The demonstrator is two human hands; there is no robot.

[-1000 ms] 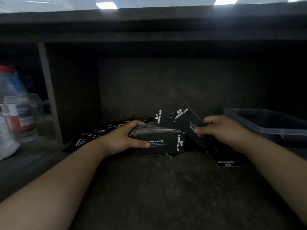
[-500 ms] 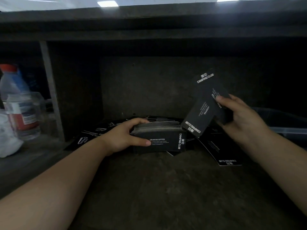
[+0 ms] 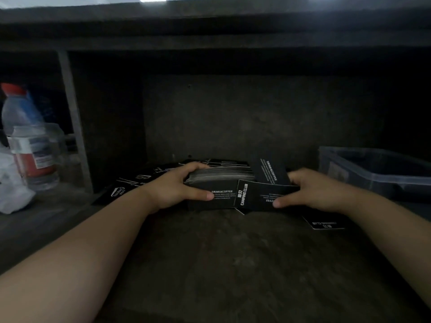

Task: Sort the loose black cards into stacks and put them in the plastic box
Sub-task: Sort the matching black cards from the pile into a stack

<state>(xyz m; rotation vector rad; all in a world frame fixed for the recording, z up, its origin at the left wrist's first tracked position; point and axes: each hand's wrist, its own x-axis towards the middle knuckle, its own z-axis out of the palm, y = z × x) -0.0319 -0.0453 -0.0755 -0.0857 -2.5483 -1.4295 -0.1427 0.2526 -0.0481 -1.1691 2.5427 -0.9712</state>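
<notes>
1. At the bench's left edge stand a clear bottle (image 3: 25,136) with a red cap and a white bag (image 3: 11,194).
2. Near the back, left of centre, loose cards (image 3: 130,185) lie fanned out flat.
3. The left hand (image 3: 177,187) has its grip closed round a thick stack (image 3: 221,183) standing on the bench, with the thumb across its front.
4. The right hand (image 3: 319,192) pinches a couple of cards (image 3: 265,194), which overlap the stack's right end.
5. A single card (image 3: 326,223) lies flat beneath the right wrist.
6. The plastic box (image 3: 377,169) sits at the right edge, apart from the right hand.
</notes>
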